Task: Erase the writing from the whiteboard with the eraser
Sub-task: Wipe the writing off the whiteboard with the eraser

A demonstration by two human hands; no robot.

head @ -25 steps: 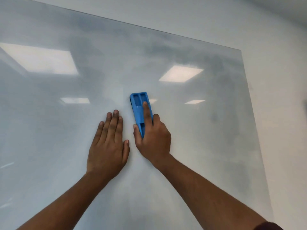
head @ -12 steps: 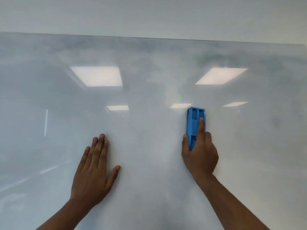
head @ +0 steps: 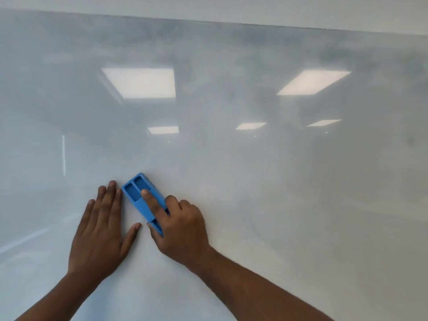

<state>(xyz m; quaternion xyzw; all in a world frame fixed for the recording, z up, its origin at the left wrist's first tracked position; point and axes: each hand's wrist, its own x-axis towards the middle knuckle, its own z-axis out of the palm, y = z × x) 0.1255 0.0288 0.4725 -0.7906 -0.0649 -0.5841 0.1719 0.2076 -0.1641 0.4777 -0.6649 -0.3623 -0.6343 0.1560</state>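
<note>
A glossy whiteboard [head: 266, 170] fills the view, with grey smudged ink haze across its upper part and no legible writing. My right hand [head: 180, 225] presses a blue plastic eraser [head: 139, 195] flat against the board, low and left of centre, index finger along its back; the eraser tilts up to the left. My left hand [head: 102, 230] lies flat on the board with fingers together, just left of the eraser, almost touching it.
The board's top edge [head: 231, 21] meets a pale wall above. Ceiling light panels reflect in the board surface [head: 141, 83]. A small dark smudge [head: 411, 141] sits at the far right.
The eraser and my right hand have slid left and down across the board until they sit beside my left hand, and the eraser has tilted to the left. My left hand stays flat.
</note>
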